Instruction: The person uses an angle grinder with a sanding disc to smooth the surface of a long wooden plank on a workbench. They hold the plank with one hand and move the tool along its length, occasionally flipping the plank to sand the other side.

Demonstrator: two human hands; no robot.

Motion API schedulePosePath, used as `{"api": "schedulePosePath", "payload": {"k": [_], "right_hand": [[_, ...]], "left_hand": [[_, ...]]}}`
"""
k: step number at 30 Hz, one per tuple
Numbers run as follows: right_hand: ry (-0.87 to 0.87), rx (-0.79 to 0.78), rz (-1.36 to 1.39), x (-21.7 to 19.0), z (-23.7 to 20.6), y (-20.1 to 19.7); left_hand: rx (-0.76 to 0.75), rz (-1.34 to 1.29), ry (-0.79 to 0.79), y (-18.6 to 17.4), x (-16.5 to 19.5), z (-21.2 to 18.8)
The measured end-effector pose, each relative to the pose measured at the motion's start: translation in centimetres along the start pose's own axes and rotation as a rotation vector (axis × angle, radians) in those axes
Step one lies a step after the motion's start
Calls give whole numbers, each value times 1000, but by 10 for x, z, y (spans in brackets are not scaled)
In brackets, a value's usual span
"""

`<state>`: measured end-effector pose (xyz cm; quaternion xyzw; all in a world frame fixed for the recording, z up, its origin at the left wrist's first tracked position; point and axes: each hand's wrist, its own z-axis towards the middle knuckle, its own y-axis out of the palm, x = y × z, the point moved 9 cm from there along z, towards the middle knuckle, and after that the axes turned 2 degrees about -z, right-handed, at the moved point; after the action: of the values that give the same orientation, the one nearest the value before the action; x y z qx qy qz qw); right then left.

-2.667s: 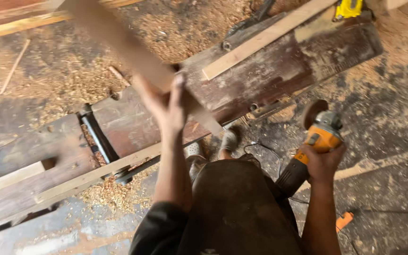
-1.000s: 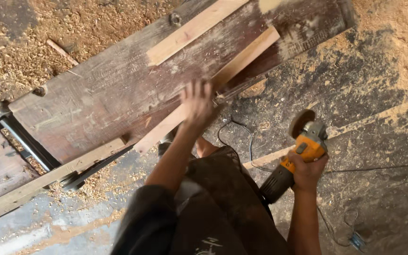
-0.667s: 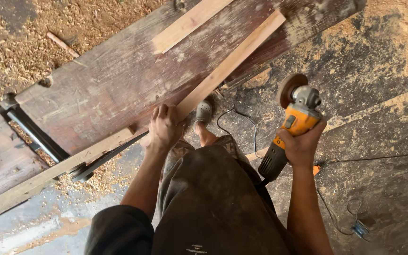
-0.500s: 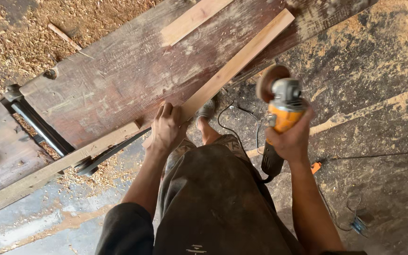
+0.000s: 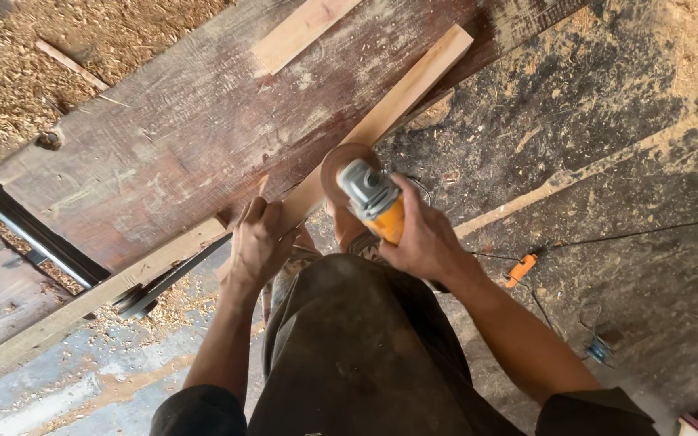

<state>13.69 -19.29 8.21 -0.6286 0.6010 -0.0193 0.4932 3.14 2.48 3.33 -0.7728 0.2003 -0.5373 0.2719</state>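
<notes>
sawdusty workbench (image 5: 163, 153): left hand (image 5: 258, 242) presses flat on wooden strip (image 5: 389, 113); right hand (image 5: 422, 238) grips angle grinder (image 5: 369, 194).

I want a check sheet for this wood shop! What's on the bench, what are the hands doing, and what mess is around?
Surface: worn dark bench, dusty.
Job's things: long pale strip lying slantwise on the bench; yellow grinder with its disc over the strip.
Clutter: a second strip at the top; sawdust heaped on the left.
Grippers: left hand presses the strip's near end; right hand grips the grinder.
Cables: thin black cord across the floor.
Surroundings: dirty floor, small orange tool.
</notes>
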Motion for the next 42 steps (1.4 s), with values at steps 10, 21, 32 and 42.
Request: {"api": "schedulePosePath", "payload": {"k": [10, 21, 32, 42], "right_hand": [[-2, 349, 65, 119, 48, -112], [264, 640, 325, 214, 33, -179], [303, 826, 864, 191, -102, -69], [221, 770, 855, 159, -109, -65]], "left_hand": [[0, -4, 53, 10, -9, -5], [-187, 415, -186, 6, -22, 46], [-438, 435, -73, 119, 124, 235], [567, -381, 414, -203, 183, 112]]}}
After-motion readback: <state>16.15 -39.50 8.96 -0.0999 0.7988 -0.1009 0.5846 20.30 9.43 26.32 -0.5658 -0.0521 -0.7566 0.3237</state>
